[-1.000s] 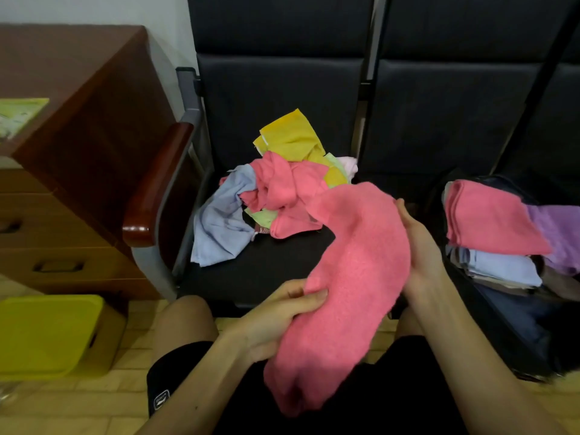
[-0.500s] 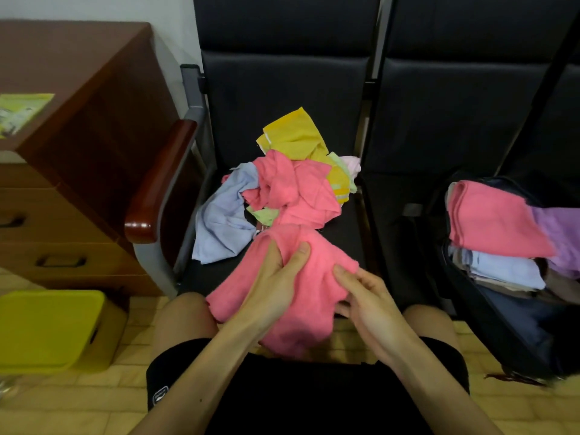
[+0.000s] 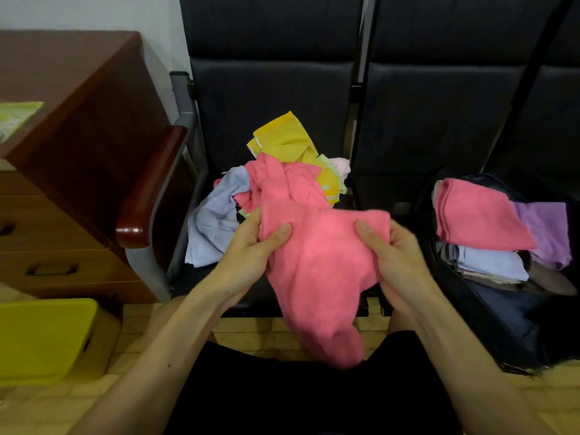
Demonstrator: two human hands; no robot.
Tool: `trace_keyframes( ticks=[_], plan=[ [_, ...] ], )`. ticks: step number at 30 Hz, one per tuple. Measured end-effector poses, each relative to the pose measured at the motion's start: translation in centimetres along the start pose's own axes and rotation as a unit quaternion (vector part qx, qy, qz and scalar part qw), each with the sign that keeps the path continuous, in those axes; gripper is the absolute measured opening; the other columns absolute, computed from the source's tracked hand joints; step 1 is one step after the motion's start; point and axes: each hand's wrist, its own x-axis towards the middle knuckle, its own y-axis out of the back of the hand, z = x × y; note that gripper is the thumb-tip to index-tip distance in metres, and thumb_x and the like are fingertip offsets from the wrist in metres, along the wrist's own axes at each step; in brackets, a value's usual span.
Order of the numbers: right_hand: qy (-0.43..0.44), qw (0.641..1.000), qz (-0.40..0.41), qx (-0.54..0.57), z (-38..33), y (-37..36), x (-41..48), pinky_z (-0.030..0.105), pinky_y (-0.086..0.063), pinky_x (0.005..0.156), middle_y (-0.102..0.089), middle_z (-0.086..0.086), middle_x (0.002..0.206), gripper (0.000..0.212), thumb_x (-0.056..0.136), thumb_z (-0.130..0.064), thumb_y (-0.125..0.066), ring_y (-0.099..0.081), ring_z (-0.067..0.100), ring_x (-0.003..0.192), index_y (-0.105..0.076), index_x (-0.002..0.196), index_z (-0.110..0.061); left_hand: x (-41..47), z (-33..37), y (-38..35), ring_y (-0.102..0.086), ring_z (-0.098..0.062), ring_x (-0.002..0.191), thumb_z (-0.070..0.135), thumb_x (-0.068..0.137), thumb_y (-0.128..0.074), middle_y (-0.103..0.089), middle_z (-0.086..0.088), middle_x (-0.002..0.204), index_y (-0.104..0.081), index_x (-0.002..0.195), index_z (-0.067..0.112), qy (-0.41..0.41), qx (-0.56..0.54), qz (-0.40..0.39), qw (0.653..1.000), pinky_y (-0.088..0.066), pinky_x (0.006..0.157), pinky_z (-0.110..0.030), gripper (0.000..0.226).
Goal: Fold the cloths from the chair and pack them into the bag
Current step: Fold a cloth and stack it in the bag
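fuzzy matt pink cloth (image 3: 317, 265), glossy wooden armrest (image 3: 147, 189), matt chair upholstery (image 3: 273, 98)

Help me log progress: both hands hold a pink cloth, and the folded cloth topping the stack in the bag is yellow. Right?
No. The head view shows the folded cloth topping the stack in the bag is pink, not yellow. The left hand and right hand do hold a pink cloth.
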Motion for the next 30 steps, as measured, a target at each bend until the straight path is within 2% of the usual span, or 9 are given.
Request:
trace_keyframes(
  ticks=[3,7,10,13,17,21,24,27,30],
  plan=[
    [0.035,0.998,-0.011,-0.056,-2.9,0.6,1.4,0.022,-0.057,0.069,-0.076,0.001,0.097,0.016,0.092,-0.019,-0.067,-0.073,0.014,0.09,-0.07,0.107,-0.012,0.9,1.3,0.0,-0.067,-0.01,0.11,0.013,0.095,-0.061,-0.071,0.006,0.117,-0.057,0.13,0.015,-0.016,0.032,0.014,0.999,-0.056,0.088,-0.024,0.035],
    [0.054,0.984,0.008,-0.171,-5.9,0.4,3.2,0.019,-0.054,0.067,-0.068,0.0,0.109,0.029,0.09,-0.028,-0.07,-0.067,0.012,0.095,-0.064,0.116,-0.016,3.0,4.1,-0.2,-0.071,-0.018,0.103,0.016,0.09,-0.071,-0.071,-0.005,0.114,-0.059,0.12,0.014,0.007,0.026,0.054,0.998,-0.059,0.082,-0.032,0.032],
    [0.072,0.978,0.06,-0.185,-8.5,0.1,4.1,0.022,-0.05,0.07,-0.062,0.0,0.111,0.045,0.084,-0.035,-0.076,-0.061,0.009,0.094,-0.057,0.121,-0.018,4.0,6.2,-0.7,-0.07,-0.017,0.099,0.024,0.083,-0.079,-0.064,-0.005,0.119,-0.047,0.134,0.009,0.012,0.034,0.113,0.993,-0.059,0.069,-0.026,0.062],
    [0.122,0.968,0.016,-0.218,-10.6,0.1,4.3,0.023,-0.053,0.076,-0.066,-0.002,0.104,0.041,0.085,-0.034,-0.076,-0.065,0.007,0.093,-0.062,0.122,-0.023,4.7,8.2,-0.3,-0.067,-0.013,0.096,0.029,0.081,-0.081,-0.061,0.0,0.107,-0.035,0.147,0.02,-0.036,0.092,0.143,0.985,-0.058,0.08,-0.031,0.081],
    [0.232,0.905,-0.032,-0.355,-12.9,0.5,4.1,0.015,-0.055,0.082,-0.069,-0.008,0.109,0.05,0.088,-0.024,-0.074,-0.067,-0.002,0.092,-0.06,0.135,-0.018,4.8,10.9,0.5,-0.07,-0.002,0.09,0.014,0.085,-0.075,-0.068,0.002,0.105,-0.051,0.141,0.013,-0.14,0.199,0.07,0.968,-0.057,0.078,-0.019,0.061],
    [0.296,0.843,-0.02,-0.448,-13.9,0.5,3.6,0.023,-0.051,0.098,-0.068,0.0,0.125,0.061,0.086,-0.029,-0.075,-0.065,0.005,0.109,-0.053,0.141,-0.015,5.4,12.1,0.9,-0.069,0.003,0.088,0.003,0.086,-0.073,-0.068,-0.002,0.112,-0.056,0.137,0.008,-0.208,0.258,0.061,0.941,-0.055,0.081,-0.016,0.054],
    [0.327,0.832,-0.002,-0.448,-13.3,0.2,3.2,0.023,-0.047,0.103,-0.067,0.003,0.126,0.052,0.093,-0.038,-0.065,-0.062,0.01,0.116,-0.057,0.137,-0.012,5.7,12.2,1.2,-0.069,-0.001,0.089,0.004,0.086,-0.074,-0.07,-0.002,0.109,-0.062,0.13,0.01,-0.226,0.283,0.071,0.929,-0.056,0.079,-0.017,0.047],
    [0.338,0.834,0.044,-0.434,-12.5,0.1,3.2,0.02,-0.044,0.101,-0.066,0.004,0.13,0.04,0.101,-0.033,-0.054,-0.061,0.013,0.119,-0.061,0.134,-0.011,5.6,12.0,0.9,-0.069,0.0,0.081,0.014,0.09,-0.072,-0.072,0.002,0.097,-0.068,0.118,0.011,-0.246,0.281,0.078,0.924,-0.055,0.072,-0.015,0.028],
    [0.341,0.817,0.059,-0.462,-11.7,0.2,3.3,0.032,-0.044,0.107,-0.067,0.008,0.127,0.044,0.1,-0.03,-0.056,-0.063,0.019,0.118,-0.055,0.14,-0.01,5.7,11.2,0.3,-0.065,0.005,0.07,0.025,0.099,-0.06,-0.07,0.007,0.083,-0.072,0.101,0.012,-0.244,0.248,0.105,0.932,-0.049,0.064,-0.013,0.018]
  ],
)
